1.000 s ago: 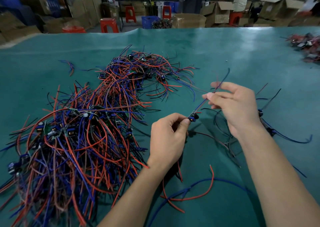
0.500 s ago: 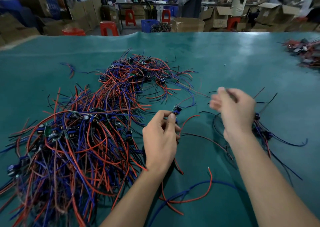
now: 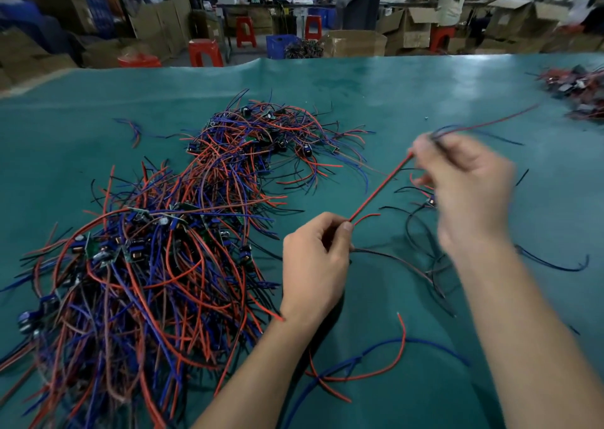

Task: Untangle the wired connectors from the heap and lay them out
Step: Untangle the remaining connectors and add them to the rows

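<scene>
The right hand has swung up, both hands' fingers now gripping one red wire taut between them, the left hand low, clear of the heap.

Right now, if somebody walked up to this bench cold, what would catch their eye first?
The big heap of tangled wires, red, blue and black, sprawls over the left half of the green table. Just right of it, the left hand and the blurred right hand hold a red wire stretched taut between them above the table. Beyond the right hand, a few separated pieces lie loose.
</scene>
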The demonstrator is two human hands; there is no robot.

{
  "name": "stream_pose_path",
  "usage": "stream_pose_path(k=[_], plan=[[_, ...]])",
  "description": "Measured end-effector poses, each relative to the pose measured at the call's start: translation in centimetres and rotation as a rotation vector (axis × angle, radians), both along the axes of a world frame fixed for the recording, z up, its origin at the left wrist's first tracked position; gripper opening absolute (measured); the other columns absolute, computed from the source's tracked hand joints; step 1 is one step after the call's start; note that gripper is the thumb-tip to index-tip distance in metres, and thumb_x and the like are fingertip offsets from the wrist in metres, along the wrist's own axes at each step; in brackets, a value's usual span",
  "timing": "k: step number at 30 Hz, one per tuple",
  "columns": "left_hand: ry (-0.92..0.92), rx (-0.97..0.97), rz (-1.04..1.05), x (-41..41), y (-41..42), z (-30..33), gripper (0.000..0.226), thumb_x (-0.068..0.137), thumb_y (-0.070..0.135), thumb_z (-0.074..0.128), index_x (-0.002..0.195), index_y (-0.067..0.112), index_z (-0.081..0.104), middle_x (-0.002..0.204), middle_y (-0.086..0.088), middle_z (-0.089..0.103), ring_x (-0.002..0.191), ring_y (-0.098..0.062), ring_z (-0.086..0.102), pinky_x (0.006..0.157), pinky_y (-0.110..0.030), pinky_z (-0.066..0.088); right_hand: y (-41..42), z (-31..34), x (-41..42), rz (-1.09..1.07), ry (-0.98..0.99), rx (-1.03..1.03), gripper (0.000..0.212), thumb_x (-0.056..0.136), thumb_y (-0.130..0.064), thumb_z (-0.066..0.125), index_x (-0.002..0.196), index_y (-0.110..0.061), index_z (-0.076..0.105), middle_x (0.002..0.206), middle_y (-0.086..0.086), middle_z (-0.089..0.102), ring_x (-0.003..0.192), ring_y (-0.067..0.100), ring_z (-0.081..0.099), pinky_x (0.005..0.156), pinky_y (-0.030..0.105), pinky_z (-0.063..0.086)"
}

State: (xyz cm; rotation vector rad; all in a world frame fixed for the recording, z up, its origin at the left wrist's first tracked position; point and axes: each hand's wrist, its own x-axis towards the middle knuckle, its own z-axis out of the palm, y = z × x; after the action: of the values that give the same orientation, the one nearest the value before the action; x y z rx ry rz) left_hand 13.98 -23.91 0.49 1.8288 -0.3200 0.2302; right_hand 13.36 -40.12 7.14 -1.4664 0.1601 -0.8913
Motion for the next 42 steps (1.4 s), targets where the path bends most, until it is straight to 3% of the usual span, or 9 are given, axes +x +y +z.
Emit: stream_pose_path(k=[4, 8, 12, 15, 21, 25, 33, 37, 42], plan=[[0.013, -0.031, 0.091, 0.1, 0.1, 0.1, 0.014, 0.094, 0.015, 0.060, 0.083, 0.015, 0.069, 0.070, 0.004, 0.069, 0.064, -0.013, 0.060, 0.068, -0.032, 0.051, 0.8, 6.0, -1.4, -0.049, -0.193, -0.028, 0.012, 0.090, -0.021, 0.072, 0.079, -0.024, 0.074, 0.071, -0.005, 0.071, 0.061, 0.011, 0.060, 0.054, 0.024, 0.047], [-0.003, -0.024, 0.184, 0.2, 0.1, 0.2, 0.010, 0.091, 0.008, 0.060, 0.094, 0.016, 0.065, 0.081, 0.003, 0.065, 0.067, -0.013, 0.055, 0.073, -0.032, 0.050, 7.3, 10.7, -0.2, 0.411, -0.056, -0.276, 0.019, 0.092, -0.021, 0.073, 0.073, -0.016, 0.072, 0.070, 0.002, 0.074, 0.056, 0.015, 0.060, 0.049, 0.025, 0.046], [-0.051, 0.059, 0.214, 0.1, 0.3, 0.3, 0.022, 0.084, -0.001, 0.060, 0.103, 0.010, 0.061, 0.097, -0.004, 0.058, 0.069, 0.000, 0.050, 0.073, -0.011, 0.040, 14.0, 11.8, 2.8, 0.610, 0.210, -0.922, 0.035, 0.098, -0.024, 0.064, 0.094, 0.010, 0.071, 0.090, 0.024, 0.074, 0.073, 0.039, 0.067, 0.048, 0.036, 0.050], [-0.030, 0.065, 0.244, 0.0, 0.5, 0.5, 0.033, 0.082, -0.005, 0.058, 0.111, 0.010, 0.057, 0.106, -0.003, 0.053, 0.079, 0.003, 0.051, 0.076, -0.001, 0.032, 13.8, 9.9, 4.6, 0.417, 0.297, -1.287, 0.026, 0.095, -0.021, 0.060, 0.093, 0.000, 0.074, 0.094, 0.021, 0.073, 0.085, 0.038, 0.065, 0.073, 0.047, 0.053], [0.017, 0.027, 0.230, -0.2, 0.4, 0.7, 0.050, 0.076, -0.013, 0.044, 0.118, 0.010, 0.053, 0.115, -0.004, 0.046, 0.083, -0.004, 0.049, 0.082, -0.008, 0.032, 5.8, 2.1, 3.0, 0.438, 0.794, -1.212, 0.033, 0.081, -0.009, 0.067, 0.106, -0.027, 0.078, 0.103, -0.002, 0.075, 0.100, 0.017, 0.068, 0.082, 0.018, 0.046], [0.048, 0.031, 0.219, -0.3, 0.5, 0.7, 0.050, 0.077, -0.012, 0.045, 0.119, 0.013, 0.053, 0.116, -0.003, 0.047, 0.086, -0.006, 0.050, 0.083, -0.013, 0.032, 4.1, -2.2, 2.2, 0.313, 0.639, -1.071, 0.021, 0.081, -0.014, 0.078, 0.098, -0.027, 0.080, 0.083, -0.007, 0.073, 0.078, 0.013, 0.065, 0.065, 0.004, 0.039], [0.039, 0.086, 0.116, -0.2, 0.4, 0.6, 0.019, 0.083, 0.004, 0.063, 0.099, 0.015, 0.065, 0.095, 0.005, 0.068, 0.087, -0.012, 0.062, 0.089, -0.031, 0.049, 0.2, -2.1, 1.7, 0.026, 0.471, -0.329, 0.004, 0.074, -0.033, 0.074, 0.078, -0.034, 0.075, 0.073, -0.010, 0.073, 0.076, 0.016, 0.069, 0.084, 0.045, 0.058], [0.032, 0.169, 0.068, -0.3, 0.2, 0.3, 0.013, 0.084, 0.014, 0.067, 0.095, 0.021, 0.068, 0.085, 0.010, 0.071, 0.080, -0.008, 0.065, 0.083, -0.033, 0.053, -2.2, -1.6, 1.1, -0.274, 0.520, -0.503, 0.013, 0.079, -0.030, 0.067, 0.086, -0.034, 0.077, 0.079, -0.014, 0.072, 0.085, 0.018, 0.067, 0.083, 0.031, 0.052], [0.013, 0.213, 0.062, -0.3, 0.2, 0.3, 0.007, 0.084, 0.018, 0.067, 0.089, 0.023, 0.069, 0.081, 0.011, 0.071, 0.077, -0.006, 0.065, 0.080, -0.032, 0.053, -1.9, -1.5, 0.8, -0.300, 0.656, -0.795, 0.022, 0.083, -0.022, 0.066, 0.097, -0.029, 0.081, 0.104, 0.012, 0.068, 0.098, 0.036, 0.061, 0.088, 0.036, 0.049]])
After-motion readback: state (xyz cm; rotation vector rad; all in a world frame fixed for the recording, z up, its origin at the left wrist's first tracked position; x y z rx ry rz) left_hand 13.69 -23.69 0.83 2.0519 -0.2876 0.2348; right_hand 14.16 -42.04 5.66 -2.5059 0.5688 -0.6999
